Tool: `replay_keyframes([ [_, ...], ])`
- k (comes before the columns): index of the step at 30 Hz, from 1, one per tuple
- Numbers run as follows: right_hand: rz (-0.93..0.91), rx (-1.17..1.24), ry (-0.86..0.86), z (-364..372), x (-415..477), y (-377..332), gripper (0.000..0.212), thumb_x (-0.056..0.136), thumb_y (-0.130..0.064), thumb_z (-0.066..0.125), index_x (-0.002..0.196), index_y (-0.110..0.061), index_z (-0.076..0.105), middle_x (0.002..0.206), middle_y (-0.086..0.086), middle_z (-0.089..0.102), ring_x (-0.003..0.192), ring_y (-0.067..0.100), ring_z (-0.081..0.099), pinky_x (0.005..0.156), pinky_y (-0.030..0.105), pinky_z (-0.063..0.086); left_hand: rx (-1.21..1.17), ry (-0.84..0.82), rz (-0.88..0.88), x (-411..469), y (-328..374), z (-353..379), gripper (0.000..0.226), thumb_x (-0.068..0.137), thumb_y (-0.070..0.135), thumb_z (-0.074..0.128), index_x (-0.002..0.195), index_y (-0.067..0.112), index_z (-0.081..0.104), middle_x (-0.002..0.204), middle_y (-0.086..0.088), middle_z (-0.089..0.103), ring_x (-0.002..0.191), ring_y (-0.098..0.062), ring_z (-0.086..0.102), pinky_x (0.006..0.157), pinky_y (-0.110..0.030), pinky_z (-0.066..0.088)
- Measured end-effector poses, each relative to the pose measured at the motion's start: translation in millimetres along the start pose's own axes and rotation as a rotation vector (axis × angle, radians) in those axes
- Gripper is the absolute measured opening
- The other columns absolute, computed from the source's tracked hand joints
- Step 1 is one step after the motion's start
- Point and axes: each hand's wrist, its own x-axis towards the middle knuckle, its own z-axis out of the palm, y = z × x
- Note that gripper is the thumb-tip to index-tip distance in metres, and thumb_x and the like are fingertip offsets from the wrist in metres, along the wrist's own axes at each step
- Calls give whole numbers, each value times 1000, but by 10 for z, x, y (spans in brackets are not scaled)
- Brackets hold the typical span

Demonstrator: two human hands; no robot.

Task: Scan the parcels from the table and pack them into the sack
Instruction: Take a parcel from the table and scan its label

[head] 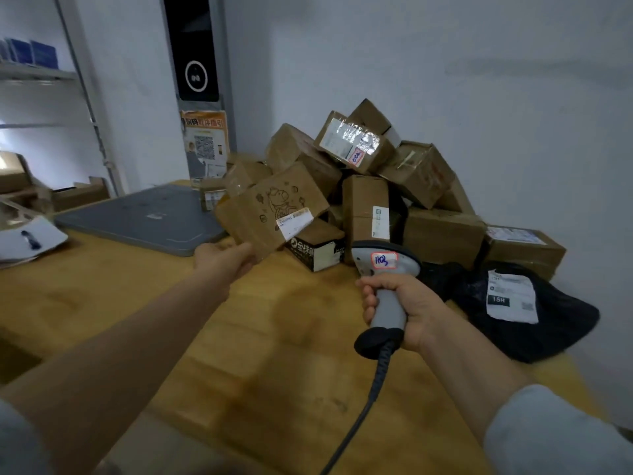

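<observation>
The wooden desk (137,320) is big. Past both grips, a tall pile of parcels (428,186) sits in the corner by the wall. I think the job is near its start, because lots of boxes are left to scan. I can't see the sack, so I can't tell how many are packed.

A flat grey board (144,217) lies on the desk beyond the left grip. A black bag parcel (565,320) lies just right of the right grip.

The left grip (222,260) holds the low corner of a brown box (270,207) with a cartoon on it, in front of the pile. The box is tilted. Its long side runs from the left grip up and to the right, and its drawn face looks back at the person.

The right grip (404,310) is wrapped round the handle of the grey scanner (385,262). The scanner's head points away at the pile, just right of the box. The box's little white label (294,221) is on the end nearest the scanner, so the box looks ready to scan.
</observation>
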Motion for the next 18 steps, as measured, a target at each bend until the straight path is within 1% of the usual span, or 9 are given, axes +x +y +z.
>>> replay_keyframes([
  [2, 8, 14, 3, 10, -172, 128, 16, 87, -4, 58, 72, -4, 56, 52, 4, 52, 35, 11, 47, 38, 17, 43, 238, -31, 146, -310, -12, -267, 19, 71, -1, 76, 71, 9, 60, 79, -8, 67, 72, -17, 62, 74, -31, 55],
  [4, 1, 12, 13, 15, -334, 267, 17, 87, -4, 59, 71, -4, 56, 53, 3, 52, 36, 11, 48, 38, 17, 43, 573, -61, 347, -587, -92, -564, 23, 70, 4, 79, 82, 15, 62, 80, 3, 65, 78, -13, 61, 73, -29, 51],
  [6, -21, -15, 29, 14, -481, 400, 16, 86, -4, 59, 71, -4, 56, 53, 3, 53, 37, 10, 48, 38, 18, 44, 858, -134, 562, -767, -233, -883, 33, 71, 4, 79, 96, 17, 61, 90, 6, 61, 87, -14, 59, 80, -31, 52],
  [8, -33, -31, 43, 14, -609, 525, 14, 87, -4, 59, 73, -3, 57, 52, 3, 53, 36, 10, 49, 38, 18, 44, 1017, -267, 755, -866, -405, -1186, 39, 68, -1, 78, 99, 15, 60, 98, 4, 55, 93, -19, 58, 83, -38, 53],
  [10, -28, -29, 50, 21, -713, 633, 15, 88, -3, 57, 74, -3, 56, 50, 3, 53, 35, 10, 49, 38, 17, 44, 1134, -365, 839, -927, -556, -1412, 43, 65, -6, 78, 100, 12, 60, 104, 1, 54, 98, -23, 57, 84, -40, 53],
  [12, -24, -54, 55, 43, -787, 727, 17, 89, -4, 56, 73, -3, 55, 50, 4, 52, 34, 11, 48, 37, 17, 44, 1155, -352, 816, -989, -663, -1548, 49, 66, -14, 70, 107, 10, 59, 116, -5, 52, 108, -26, 55, 91, -37, 50],
  [14, -37, -113, 85, 78, -822, 800, 19, 89, -4, 57, 71, -4, 54, 52, 5, 52, 35, 11, 48, 38, 18, 44, 1041, -252, 691, -1043, -721, -1605, 57, 73, -18, 57, 123, 8, 54, 127, -8, 46, 117, -24, 48, 97, -34, 45],
  [16, -67, -172, 132, 122, -815, 849, 16, 89, -3, 58, 74, -3, 55, 59, 7, 53, 36, 11, 49, 38, 19, 44, 912, -120, 501, -1078, -722, -1608, 49, 86, -5, 55, 132, 9, 49, 129, -11, 46, 113, -23, 49, 94, -35, 45],
  [18, -100, -209, 173, 178, -787, 881, 7, 88, -3, 60, 84, -2, 55, 64, 9, 53, 37, 12, 51, 38, 21, 45, 760, -45, 287, -1108, -678, -1569, 46, 91, 17, 61, 134, 8, 48, 129, -13, 50, 104, -24, 53, 86, -38, 48],
])
